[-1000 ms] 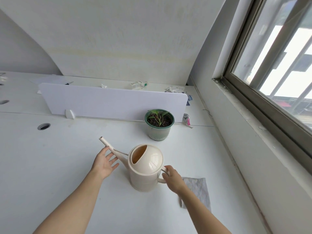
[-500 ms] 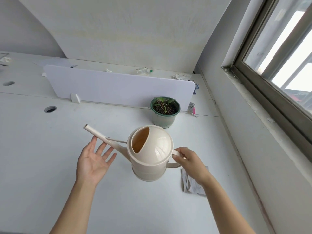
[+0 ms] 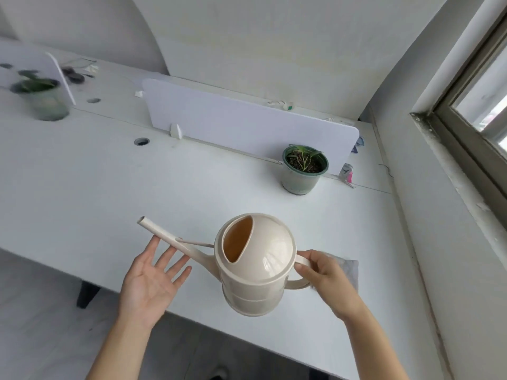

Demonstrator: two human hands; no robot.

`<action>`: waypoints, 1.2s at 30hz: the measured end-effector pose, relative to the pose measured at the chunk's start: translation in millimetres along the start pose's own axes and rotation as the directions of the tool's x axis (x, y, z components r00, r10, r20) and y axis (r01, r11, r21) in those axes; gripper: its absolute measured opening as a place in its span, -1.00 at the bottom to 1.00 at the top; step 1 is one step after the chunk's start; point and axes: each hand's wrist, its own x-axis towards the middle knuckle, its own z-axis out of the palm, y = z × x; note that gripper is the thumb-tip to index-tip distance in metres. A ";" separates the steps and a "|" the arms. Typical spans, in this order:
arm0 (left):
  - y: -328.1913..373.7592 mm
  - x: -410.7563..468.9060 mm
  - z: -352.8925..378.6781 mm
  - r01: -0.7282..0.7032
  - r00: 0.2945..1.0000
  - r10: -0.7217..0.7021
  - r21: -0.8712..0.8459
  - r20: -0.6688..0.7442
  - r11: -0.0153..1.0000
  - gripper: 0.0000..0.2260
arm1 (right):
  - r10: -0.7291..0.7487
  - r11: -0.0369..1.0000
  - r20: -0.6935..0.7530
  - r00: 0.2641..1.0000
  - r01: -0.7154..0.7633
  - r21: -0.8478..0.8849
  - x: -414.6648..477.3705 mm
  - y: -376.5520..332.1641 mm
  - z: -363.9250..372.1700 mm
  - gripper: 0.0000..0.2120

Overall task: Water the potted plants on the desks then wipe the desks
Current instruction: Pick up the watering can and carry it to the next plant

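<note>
A cream watering can (image 3: 255, 267) hangs in the air above the front of the white desk (image 3: 137, 193). My right hand (image 3: 326, 278) grips its handle. My left hand (image 3: 151, 278) is open, palm up, under the long spout, which points left; its fingertips touch or nearly touch the spout. A small green potted plant (image 3: 304, 168) stands at the back right by the divider. A second potted plant (image 3: 44, 97), blurred, stands on the desk at the far left. A grey cloth (image 3: 348, 270) lies on the desk behind my right hand, partly hidden.
A white divider panel (image 3: 247, 127) runs across the back of the desk. Two round cable holes (image 3: 141, 141) sit in the desktop. Small scraps and wrappers (image 3: 346, 174) lie beyond the divider. A window (image 3: 477, 100) and wall close off the right side.
The watering can has been lifted off the desk and carried toward me. My left hand turned palm up under the spout. The view swung left, showing the second plant.
</note>
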 end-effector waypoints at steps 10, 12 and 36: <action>-29.6 -133.8 -55.5 -0.324 0.827 0.435 0.330 -0.356 0.887 -0.85 | -0.085 0.995 0.421 0.903 0.102 -0.018 -26.6 5.1 42.0 -0.81; -34.4 -161.0 -73.4 -0.342 0.770 0.480 0.364 -0.419 0.866 -0.87 | -0.089 0.993 0.496 0.864 0.113 -0.018 -36.3 7.0 58.2 -0.81; 36.2 -357.9 -304.5 -0.484 0.471 0.485 0.243 -0.737 0.840 -0.65 | 0.029 0.936 0.826 0.563 0.275 -0.220 -155.7 -13.9 333.2 -0.90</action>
